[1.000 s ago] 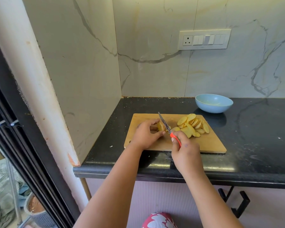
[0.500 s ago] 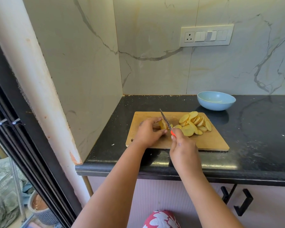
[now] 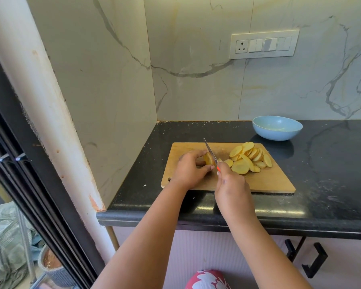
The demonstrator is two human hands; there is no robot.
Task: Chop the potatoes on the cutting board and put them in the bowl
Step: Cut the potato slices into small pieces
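We see the uncut potato piece on the cutting board, gripped by the left hand with fingers curled over it. The knife blade rests against its cut face, the right hand clamped round the orange handle. The potato slices lie heaped just right of the blade. The blue bowl stands behind the board on the black tabletop.

No legible text or labels, seemingly.
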